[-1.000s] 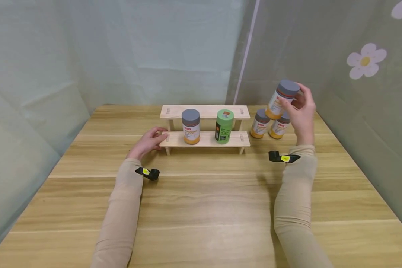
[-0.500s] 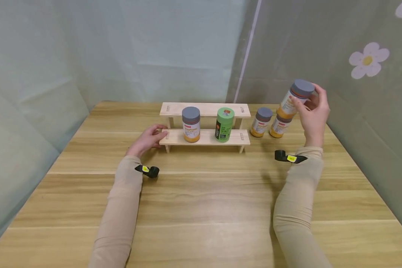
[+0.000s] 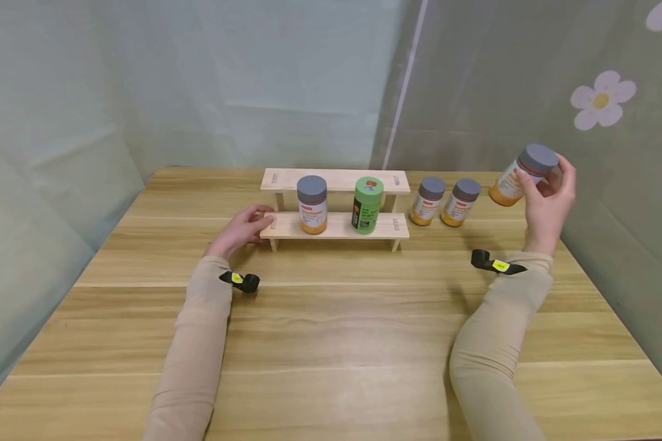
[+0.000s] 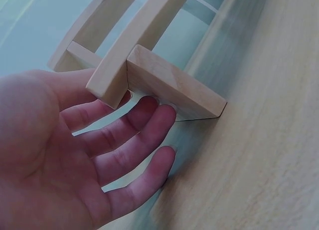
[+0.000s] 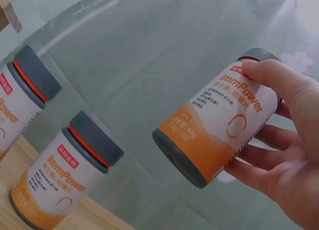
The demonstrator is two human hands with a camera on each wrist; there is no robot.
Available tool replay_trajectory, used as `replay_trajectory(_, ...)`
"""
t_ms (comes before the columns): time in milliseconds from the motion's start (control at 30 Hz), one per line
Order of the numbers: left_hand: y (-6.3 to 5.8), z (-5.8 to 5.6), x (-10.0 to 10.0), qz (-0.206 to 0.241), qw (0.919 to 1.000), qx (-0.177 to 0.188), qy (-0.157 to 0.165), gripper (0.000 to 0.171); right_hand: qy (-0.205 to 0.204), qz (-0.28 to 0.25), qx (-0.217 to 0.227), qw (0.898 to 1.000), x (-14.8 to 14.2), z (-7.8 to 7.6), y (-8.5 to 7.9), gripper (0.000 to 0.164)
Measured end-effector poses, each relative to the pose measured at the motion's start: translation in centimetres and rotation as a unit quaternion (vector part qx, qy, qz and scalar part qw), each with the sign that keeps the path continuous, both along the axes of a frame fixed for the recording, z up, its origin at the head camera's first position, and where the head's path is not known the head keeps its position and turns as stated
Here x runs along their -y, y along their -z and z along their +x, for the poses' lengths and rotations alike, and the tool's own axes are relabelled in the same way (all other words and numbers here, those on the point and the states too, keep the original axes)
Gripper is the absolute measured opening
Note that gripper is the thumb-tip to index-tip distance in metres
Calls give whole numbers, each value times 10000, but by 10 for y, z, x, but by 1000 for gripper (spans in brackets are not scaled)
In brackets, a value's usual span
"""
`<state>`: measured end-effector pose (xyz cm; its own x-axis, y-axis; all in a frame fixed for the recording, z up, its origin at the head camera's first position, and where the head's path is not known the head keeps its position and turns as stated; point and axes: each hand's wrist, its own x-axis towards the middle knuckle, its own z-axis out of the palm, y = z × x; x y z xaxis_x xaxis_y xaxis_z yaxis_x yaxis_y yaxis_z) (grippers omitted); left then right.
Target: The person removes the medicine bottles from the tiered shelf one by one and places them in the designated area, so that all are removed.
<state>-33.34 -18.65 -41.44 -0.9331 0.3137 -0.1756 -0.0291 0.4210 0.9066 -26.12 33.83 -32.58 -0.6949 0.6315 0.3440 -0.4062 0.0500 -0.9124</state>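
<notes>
My right hand [image 3: 551,202] grips a supplement bottle [image 3: 511,182] with a grey lid, white label and orange base. The bottle tilts in the air at the back right; in the right wrist view the thumb lies on its label near the lid and the fingers go behind it. My left hand [image 3: 238,233] holds the left end of the lower step of a two-tier wooden display stand [image 3: 335,228]. In the left wrist view its fingers [image 4: 159,122] curl beside the stand's leg. On that step stand a matching grey-lidded bottle [image 3: 312,205] and a green bottle [image 3: 367,205].
Two more grey-lidded bottles [image 3: 427,202] [image 3: 460,203] stand upright on the wooden table [image 3: 331,343], right of the stand. A pale curtain [image 3: 309,79] hangs behind the table, and a grey one with flower prints is at the right.
My right hand has carried the supplement bottle to the right, away from above the two standing bottles, and slightly lower. The left hand stays at the stand's end.
</notes>
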Motion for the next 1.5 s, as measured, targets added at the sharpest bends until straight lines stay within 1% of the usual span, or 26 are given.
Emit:
replay_trajectory(167, -3, 0, 0, -15, 10000, 35, 6, 53, 15, 0, 154, 9999, -3, -1, 5, 55)
replay_trajectory(333, -1, 1, -1, 73, 10000, 24, 1, 52, -56, 31, 282, 9996, -6, -5, 12, 55)
replay_trajectory(533, -1, 2, -2, 142, 9999, -15, 18, 52, -132, -51, 621, 9980, -13, -11, 27, 56)
replay_trajectory(733, 0, 1, -3, 97, 9999, -39, 38, 49, -174, -232, 733, 9969, -11, -21, 42, 53)
replay_trajectory(833, -2, 2, -4, 63, 9999, -59, 76, 50, -127, -169, 915, 9956, -10, -23, 48, 54)
replay_trajectory(867, -2, 2, -4, 53, 9999, -59, 86, 50, -103, -121, 1011, 9948, -10, -24, 50, 54)
replay_trajectory(933, -2, 2, -4, 39, 9999, -61, 116, 51, -73, 33, 1351, 9908, -10, -25, 55, 55)
replay_trajectory(1000, -2, 2, -3, 36, 9999, -46, 134, 51, -77, 301, 1701, 9849, -9, -27, 59, 57)
replay_trajectory(1100, -2, 1, -3, 17, 9999, -30, 162, 50, -101, 682, 2079, 9757, -9, -28, 63, 58)
replay_trajectory(1267, -2, 1, -3, 13, 9998, -18, 175, 51, -146, 1104, 2257, 9678, -10, -28, 67, 61)
replay_trajectory(1367, -2, 0, -3, 15, 9998, -45, 183, 50, -219, 1211, 2273, 9660, -12, -29, 69, 61)
replay_trajectory(1500, -1, 1, -2, 37, 9997, -77, 212, 49, -364, 1136, 2166, 9689, -14, -28, 72, 60)
